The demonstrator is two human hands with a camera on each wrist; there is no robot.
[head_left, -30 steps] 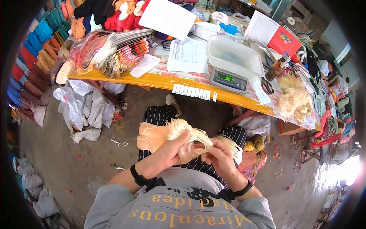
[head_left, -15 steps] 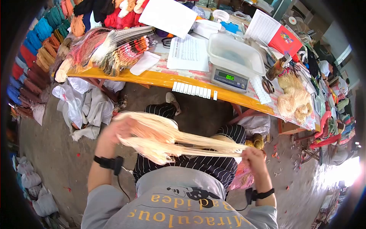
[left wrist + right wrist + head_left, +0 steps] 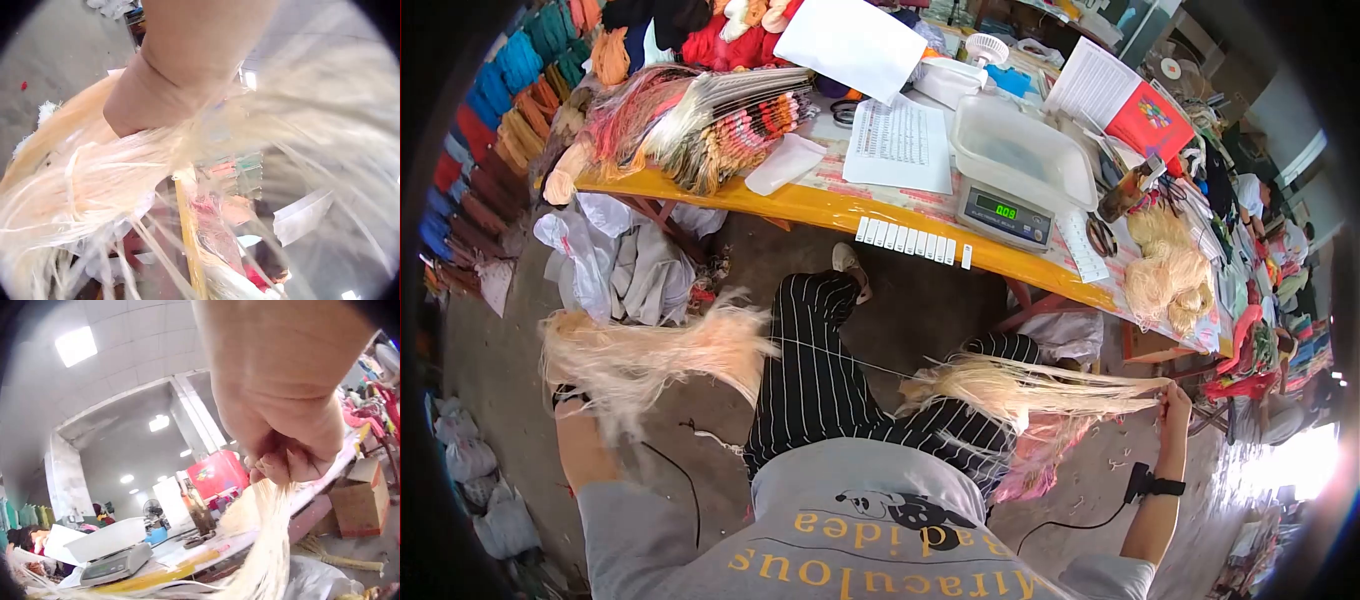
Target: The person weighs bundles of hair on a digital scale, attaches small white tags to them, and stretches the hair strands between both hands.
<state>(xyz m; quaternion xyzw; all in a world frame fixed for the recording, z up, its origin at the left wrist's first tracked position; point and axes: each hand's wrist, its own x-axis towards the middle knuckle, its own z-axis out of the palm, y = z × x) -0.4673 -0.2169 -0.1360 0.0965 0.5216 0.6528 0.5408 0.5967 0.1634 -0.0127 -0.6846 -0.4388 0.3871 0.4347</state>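
A peach and cream yarn bundle (image 3: 670,355) hangs spread at the left in the head view, covering most of my left hand. In the left wrist view my left hand (image 3: 156,94) has its fingers buried in the strands, hidden from sight. Out at the right, my right hand (image 3: 1175,408) pinches the end of a second cream bundle (image 3: 1040,388), stretched sideways over the striped trousers. Curled fingers of my right hand (image 3: 290,450) close round its strands in the right wrist view. A thin strand links both bundles.
Ahead stands a table with a yellow edge (image 3: 830,208), holding a digital scale (image 3: 1005,215) with a clear tub (image 3: 1025,150), paper sheets (image 3: 897,145), and heaped yarn (image 3: 700,130). Cream skeins (image 3: 1165,270) lie at its right end; white bags (image 3: 580,260) sit below left.
The hands have moved from close together to far apart. The yarn, first bunched between them, is now two separate bundles, the left one flying loose. The scale reading has changed slightly.
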